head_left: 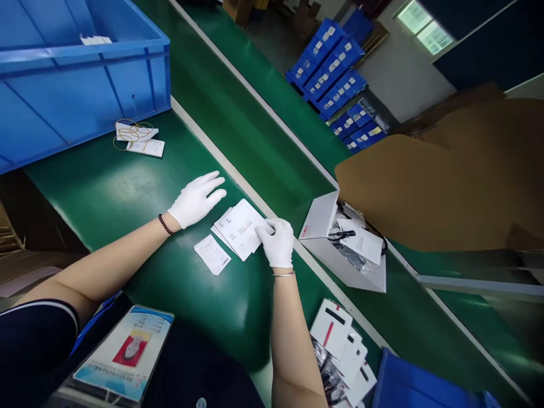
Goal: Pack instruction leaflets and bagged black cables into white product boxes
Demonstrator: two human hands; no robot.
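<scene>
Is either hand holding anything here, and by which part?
Right hand pinches the stack of leaflets at its right corner. Left hand rests flat on the table, holding nothing.

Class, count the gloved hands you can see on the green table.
2. The left hand lies flat on the green table, fingers spread. The right hand pinches the edge of the stack of white leaflets. No other hands are visible.

One head-worn camera looks forward and down, tilted, close over the green table point(127, 192).
</scene>
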